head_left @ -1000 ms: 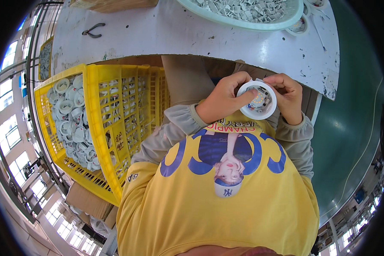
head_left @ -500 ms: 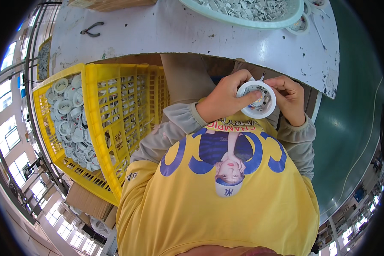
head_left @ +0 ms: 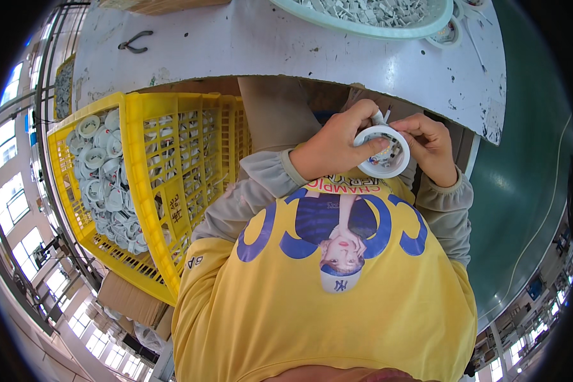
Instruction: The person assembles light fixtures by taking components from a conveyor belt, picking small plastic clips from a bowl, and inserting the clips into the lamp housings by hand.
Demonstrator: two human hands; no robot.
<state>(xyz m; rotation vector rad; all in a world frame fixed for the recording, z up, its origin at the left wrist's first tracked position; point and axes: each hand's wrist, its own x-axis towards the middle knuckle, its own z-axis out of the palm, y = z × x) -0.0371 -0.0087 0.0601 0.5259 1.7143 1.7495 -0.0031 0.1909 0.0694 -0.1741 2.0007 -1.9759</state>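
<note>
In front of my chest I hold a round white downlight housing (head_left: 393, 169), tilted so that the circuit board inside its ring shows. My left hand (head_left: 337, 145) is closed around its left side, thumb reaching over the rim into the opening. At the upper right of the ring, the fingers of my right hand (head_left: 434, 145) are pinched together against the rim; whatever lies between them is hidden. A thin light-coloured wire end (head_left: 388, 113) sticks up beyond the housing between the two hands.
To my left stands a yellow plastic crate (head_left: 128, 184) filled with similar white housings. On the white table (head_left: 248, 48) ahead are pliers (head_left: 135, 42), a pale green basin (head_left: 369, 28) of small whitish pieces, and another round housing (head_left: 451, 39) beside it.
The housing has tipped slightly, so less of its board shows. My left thumb sits a little lower in the opening, and my right fingers have shifted onto the rim.
</note>
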